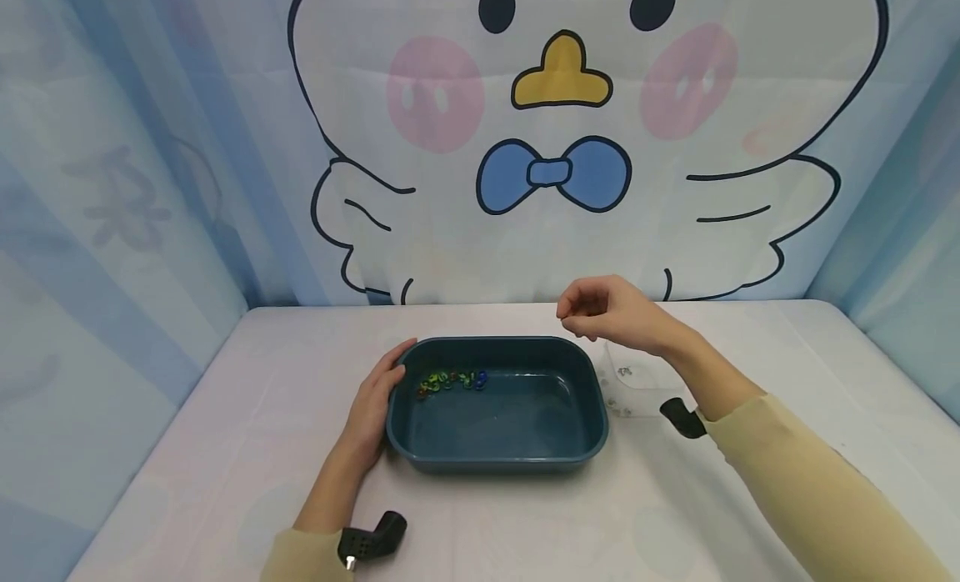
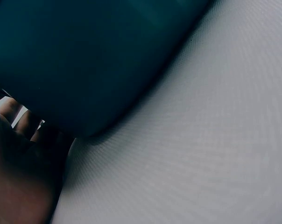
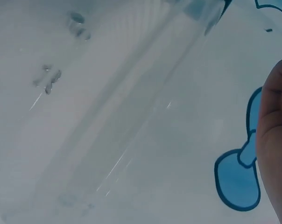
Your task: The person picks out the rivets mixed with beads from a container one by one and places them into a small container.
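Note:
A dark teal rectangular basin [image 1: 498, 467] stands on the table. Several small glass marbles [image 1: 450, 380], green, amber and blue, lie toward its back left. My left hand [image 1: 369, 407] grips the basin's left side, fingers along the outer wall and thumb at the rim. In the left wrist view the basin [image 2: 94, 60] hides part of that hand's fingers. Beyond the basin's back right corner my right hand [image 1: 618, 315] is raised, fingers curled and fingertips near the thumb. I cannot tell whether they pinch something small. Below it is a clear plastic container [image 1: 637, 378].
Small glassy pieces [image 3: 50, 79] show at the clear container in the right wrist view. A pale cloth covers the table [image 1: 525, 532]. At the back hangs a curtain [image 1: 442, 257] with a cartoon face and blue bow, and more curtains hang at both sides.

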The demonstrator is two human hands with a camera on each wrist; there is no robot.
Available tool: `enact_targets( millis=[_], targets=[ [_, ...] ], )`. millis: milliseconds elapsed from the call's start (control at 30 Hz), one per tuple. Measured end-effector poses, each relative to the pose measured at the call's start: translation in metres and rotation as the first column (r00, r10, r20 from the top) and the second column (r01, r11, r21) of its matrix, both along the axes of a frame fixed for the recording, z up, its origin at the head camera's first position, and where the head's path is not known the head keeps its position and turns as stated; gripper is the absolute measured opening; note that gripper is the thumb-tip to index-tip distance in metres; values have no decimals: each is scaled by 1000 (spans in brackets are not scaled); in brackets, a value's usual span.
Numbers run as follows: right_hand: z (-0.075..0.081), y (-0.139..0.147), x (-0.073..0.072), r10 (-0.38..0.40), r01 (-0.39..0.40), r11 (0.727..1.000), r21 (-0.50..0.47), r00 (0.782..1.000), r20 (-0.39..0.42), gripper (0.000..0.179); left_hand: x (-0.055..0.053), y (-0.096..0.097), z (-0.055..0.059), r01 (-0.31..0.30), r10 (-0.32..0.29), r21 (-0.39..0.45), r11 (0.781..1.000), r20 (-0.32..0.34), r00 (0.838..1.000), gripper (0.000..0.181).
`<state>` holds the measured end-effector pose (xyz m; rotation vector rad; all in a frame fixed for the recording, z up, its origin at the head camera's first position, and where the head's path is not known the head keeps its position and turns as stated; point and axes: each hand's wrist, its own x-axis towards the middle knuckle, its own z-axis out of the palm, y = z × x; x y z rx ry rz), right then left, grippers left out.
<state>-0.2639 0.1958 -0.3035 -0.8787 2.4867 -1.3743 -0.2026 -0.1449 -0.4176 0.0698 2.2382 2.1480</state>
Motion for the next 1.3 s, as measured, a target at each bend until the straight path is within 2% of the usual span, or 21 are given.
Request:
enact_targets(
  millis=[233,733,967,1300],
  targets=[
    [-1,12,5,-35,34,999,20,999,21,8,1,0,0,9,-9,4,1000,2,1000,46],
    [-6,42,14,-127,127,991,52,992,-2,8,1,0,1,12,-12,6,1000,-5,1000,46],
    [-15,54,19,-172,170,980,107,985,3,13,1,0,1,8,-8,9,1000,1,1000,46],
    [-24,65,22,-190,190,958,213,982,-18,13,1,0,1,10,-10,12,1000,-6,1000,46]
  ],
)
